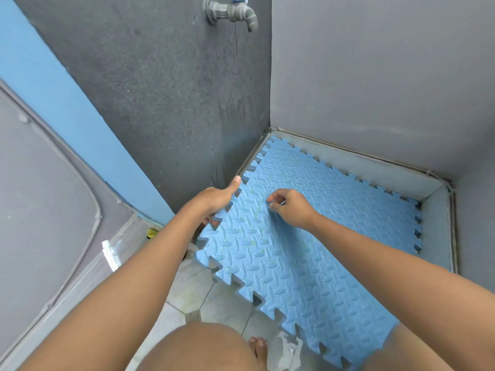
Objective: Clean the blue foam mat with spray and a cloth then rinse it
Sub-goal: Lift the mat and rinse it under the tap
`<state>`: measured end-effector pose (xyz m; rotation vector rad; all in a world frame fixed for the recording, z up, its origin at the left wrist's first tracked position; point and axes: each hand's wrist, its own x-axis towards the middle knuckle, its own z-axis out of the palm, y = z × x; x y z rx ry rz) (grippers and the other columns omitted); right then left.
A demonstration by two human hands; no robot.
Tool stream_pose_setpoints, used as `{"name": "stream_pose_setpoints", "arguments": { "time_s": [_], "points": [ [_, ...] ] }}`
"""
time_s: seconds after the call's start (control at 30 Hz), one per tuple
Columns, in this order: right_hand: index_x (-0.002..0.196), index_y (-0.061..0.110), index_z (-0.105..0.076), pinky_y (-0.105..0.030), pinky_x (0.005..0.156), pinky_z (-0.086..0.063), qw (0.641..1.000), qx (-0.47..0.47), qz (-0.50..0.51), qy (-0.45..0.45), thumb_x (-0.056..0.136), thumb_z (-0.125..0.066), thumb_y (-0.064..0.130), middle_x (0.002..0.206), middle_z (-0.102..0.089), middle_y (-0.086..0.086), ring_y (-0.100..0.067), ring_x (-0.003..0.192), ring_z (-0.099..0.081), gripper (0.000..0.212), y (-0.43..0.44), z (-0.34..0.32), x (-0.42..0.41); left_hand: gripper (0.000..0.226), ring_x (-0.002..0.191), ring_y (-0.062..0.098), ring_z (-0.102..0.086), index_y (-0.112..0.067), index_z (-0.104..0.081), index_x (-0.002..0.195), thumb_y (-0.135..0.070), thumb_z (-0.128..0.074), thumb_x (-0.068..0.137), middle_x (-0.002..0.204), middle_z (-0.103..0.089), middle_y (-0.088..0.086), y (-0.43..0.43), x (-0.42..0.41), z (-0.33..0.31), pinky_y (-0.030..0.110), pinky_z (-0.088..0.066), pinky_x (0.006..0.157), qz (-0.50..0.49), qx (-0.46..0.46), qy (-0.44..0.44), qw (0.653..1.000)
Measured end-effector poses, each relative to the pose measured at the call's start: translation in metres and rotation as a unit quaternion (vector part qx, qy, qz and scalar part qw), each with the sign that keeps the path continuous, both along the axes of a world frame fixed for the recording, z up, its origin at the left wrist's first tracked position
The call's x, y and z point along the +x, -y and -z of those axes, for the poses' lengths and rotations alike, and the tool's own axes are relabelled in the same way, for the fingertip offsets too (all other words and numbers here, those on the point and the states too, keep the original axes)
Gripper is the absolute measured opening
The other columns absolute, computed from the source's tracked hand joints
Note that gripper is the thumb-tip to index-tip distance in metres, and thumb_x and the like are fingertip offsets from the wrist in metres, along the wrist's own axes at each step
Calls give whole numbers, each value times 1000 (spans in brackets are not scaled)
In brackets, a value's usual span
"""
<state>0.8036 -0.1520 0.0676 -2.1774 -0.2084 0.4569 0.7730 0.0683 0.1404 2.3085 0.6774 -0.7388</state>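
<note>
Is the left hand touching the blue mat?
Touching. The head view shows the left hand gripping the blue foam mat at its notched edge, with the thumb lying on top.

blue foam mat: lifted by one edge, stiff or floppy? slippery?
Likely light: the left hand grips the blue foam mat by its toothed edge alone. It is a thin sheet, so it would probably sag rather than stay flat. The raised tread should help grip, though streaks on the wall below the tap hint at wet, slicker foam.

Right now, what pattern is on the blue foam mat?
Raised diamond-plate ovals, light blue, across the interlocking foam mat; head view.
</note>
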Motion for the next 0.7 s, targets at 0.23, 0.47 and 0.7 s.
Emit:
{"name": "stream_pose_setpoints", "arguments": {
  "time_s": [0.23,0.47,0.7],
  "points": [
    [103,15,-66,-25,55,-44,997,3,0,83,97,-57,18,80,-62,-3,-12,58,-52,11,0,-100,64,16,78,37,-67,0,-57,103,-14,-50,102,117,-66,30,19,29,-18,40,-57,58,-20,16,121,992],
    [89,29,-60,-39,69,-56,971,79,94,205,91,-44,13,85,-69,-10,-28,81,-65,23,-11,-203,130,63,64,16,-43,-20,-62,117,-73,-35,99,109,-58,8,60,18,-49,31,-38,64,30,-133,48,989],
    [137,26,-46,-31,95,-39,927,57,69,364,103,-36,25,123,-54,0,-18,110,-50,36,-24,-260,153,55,56,17,-37,-14,-33,66,-49,-55,103,67,-38,0,65,47,-60,32,-27,53,33,-31,189,981]
  ]
}}
